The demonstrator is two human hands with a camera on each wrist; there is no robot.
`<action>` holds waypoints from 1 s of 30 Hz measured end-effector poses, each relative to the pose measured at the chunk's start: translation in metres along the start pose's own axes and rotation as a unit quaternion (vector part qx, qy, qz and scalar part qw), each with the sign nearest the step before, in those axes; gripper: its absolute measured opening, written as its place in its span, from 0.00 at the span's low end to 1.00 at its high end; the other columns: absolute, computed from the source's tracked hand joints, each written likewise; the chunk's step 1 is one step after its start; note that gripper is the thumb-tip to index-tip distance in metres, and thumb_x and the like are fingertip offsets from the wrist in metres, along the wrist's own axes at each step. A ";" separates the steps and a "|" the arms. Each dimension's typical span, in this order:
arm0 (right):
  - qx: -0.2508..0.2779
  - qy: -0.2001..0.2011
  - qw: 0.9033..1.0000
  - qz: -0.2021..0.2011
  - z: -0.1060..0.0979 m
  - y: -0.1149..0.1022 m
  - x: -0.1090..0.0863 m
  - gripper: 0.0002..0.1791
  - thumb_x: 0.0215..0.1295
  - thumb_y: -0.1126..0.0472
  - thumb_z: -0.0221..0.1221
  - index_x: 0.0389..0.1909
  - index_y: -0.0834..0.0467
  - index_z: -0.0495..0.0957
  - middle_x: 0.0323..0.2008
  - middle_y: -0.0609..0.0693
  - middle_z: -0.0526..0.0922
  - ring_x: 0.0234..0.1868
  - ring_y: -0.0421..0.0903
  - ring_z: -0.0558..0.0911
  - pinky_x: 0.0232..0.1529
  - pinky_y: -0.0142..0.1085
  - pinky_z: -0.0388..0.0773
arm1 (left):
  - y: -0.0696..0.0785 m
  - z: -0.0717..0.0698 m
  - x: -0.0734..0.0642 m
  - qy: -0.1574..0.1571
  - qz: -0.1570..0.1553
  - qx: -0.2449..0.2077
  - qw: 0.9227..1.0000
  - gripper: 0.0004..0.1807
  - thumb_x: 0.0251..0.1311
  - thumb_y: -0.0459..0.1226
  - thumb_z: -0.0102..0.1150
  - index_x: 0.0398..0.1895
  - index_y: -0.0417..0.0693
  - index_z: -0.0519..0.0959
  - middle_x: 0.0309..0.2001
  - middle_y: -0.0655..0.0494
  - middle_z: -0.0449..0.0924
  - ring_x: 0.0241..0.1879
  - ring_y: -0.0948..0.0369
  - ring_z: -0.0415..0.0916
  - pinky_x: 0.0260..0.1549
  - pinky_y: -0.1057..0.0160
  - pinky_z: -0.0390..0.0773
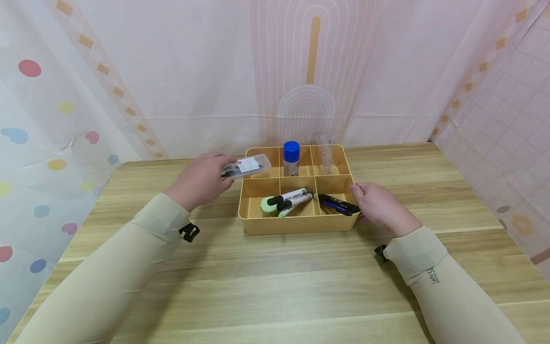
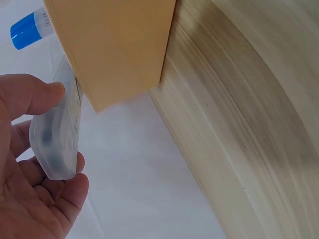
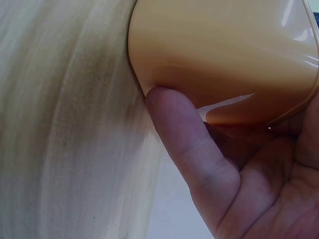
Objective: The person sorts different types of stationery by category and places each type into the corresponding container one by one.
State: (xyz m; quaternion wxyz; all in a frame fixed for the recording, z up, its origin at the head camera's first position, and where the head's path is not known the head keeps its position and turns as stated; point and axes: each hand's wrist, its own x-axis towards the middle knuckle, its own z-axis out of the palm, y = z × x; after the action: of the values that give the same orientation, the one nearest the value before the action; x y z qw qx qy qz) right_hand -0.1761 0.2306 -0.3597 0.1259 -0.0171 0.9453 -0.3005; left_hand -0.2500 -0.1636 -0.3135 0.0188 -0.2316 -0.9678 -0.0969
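Note:
My left hand (image 1: 202,179) pinches a translucent plastic case (image 1: 258,164) with a white label and something dark inside. In the left wrist view the thumb lies on one face of the case (image 2: 57,134) and the fingers are behind it. Its far end overlaps the back left compartment of a yellow divided organizer (image 1: 301,224). At the organizer's right side, my right hand (image 1: 382,205) grips the wall, thumb at the rim. The right wrist view has a finger against the outer wall (image 3: 214,64), low near the tabletop.
A blue-capped glue stick (image 1: 291,160) stands in the back middle compartment, a clear ruler (image 1: 325,155) leans in the back right. In front lie a round green item (image 1: 268,206), several markers (image 1: 295,198) and dark pens (image 1: 337,203). The wooden table (image 1: 275,286) meets a patterned curtain (image 1: 206,71).

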 end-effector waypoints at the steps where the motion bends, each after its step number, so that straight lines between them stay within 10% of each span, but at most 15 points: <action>1: 0.002 0.000 1.000 0.000 0.000 0.000 0.000 0.25 0.88 0.49 0.35 0.43 0.59 0.76 0.25 0.51 0.72 0.31 0.47 0.85 0.38 0.41 0.76 | 0.000 0.000 0.000 0.000 0.001 0.000 1.000 0.27 0.68 0.38 0.63 0.70 0.44 0.78 0.66 0.42 0.80 0.58 0.44 0.78 0.60 0.42 0.77; 30: -0.002 0.002 1.000 0.001 0.001 -0.001 -0.002 0.24 0.88 0.49 0.36 0.37 0.58 0.74 0.25 0.51 0.70 0.29 0.48 0.77 0.34 0.40 0.73 | 0.012 0.008 0.014 -0.009 0.025 0.000 1.000 0.25 0.71 0.38 0.62 0.69 0.42 0.78 0.66 0.40 0.79 0.62 0.43 0.75 0.66 0.44 0.74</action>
State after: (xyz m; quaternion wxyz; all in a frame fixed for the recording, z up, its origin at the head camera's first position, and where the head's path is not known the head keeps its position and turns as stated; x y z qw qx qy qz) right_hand -0.1746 0.2295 -0.3592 0.1246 -0.0157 0.9461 -0.2986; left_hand -0.2564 -0.1453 -0.3181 0.0127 -0.2561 -0.9620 -0.0940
